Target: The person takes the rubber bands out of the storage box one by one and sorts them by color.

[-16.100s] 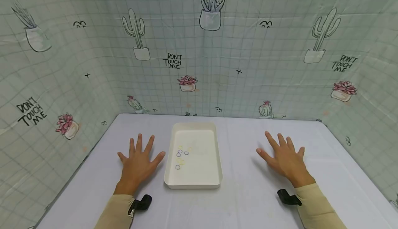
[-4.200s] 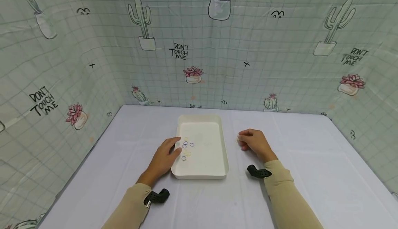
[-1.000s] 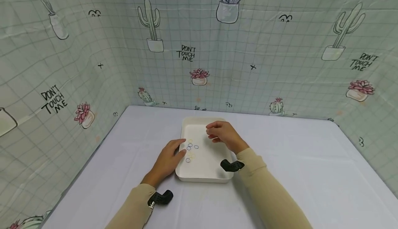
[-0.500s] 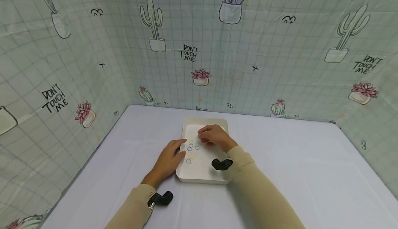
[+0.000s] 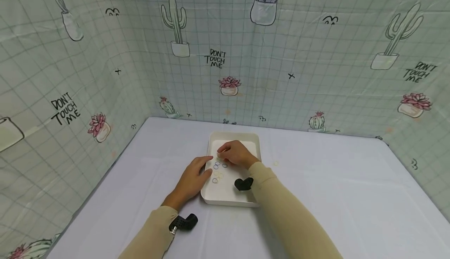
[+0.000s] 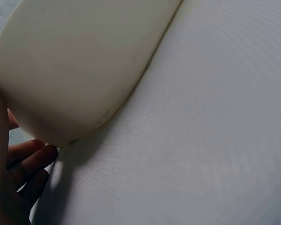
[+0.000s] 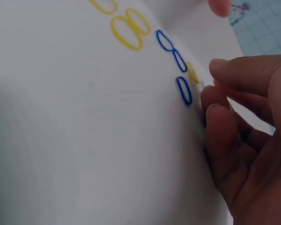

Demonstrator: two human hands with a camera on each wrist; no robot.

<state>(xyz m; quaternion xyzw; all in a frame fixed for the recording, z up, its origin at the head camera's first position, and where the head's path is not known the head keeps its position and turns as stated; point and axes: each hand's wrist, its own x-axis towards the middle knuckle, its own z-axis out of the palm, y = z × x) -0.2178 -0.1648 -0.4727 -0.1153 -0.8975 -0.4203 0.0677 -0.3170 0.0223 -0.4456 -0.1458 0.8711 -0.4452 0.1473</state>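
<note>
A white tray holds several small blue and yellow rubber bands near its left side. My left hand grips the tray's left rim; thumb and index finger reach over the edge, while other fingers curl against the outer wall in the left wrist view. My right hand is inside the tray, its fingertips beside a yellow rubber band near the wall. Thumb and index finger stand apart, with nothing visibly held. Close by lie a blue rubber band and two touching blue ones.
One yellow rubber band lies on the white tablecloth, right of the tray. More yellow rubber bands lie along the tray's left side. A patterned curtain hangs behind and beside the table.
Over the last second my right hand has moved left and down to the yellow band in the tray. One yellow band from the tray now lies on the cloth. The left hand stays at the rim.
</note>
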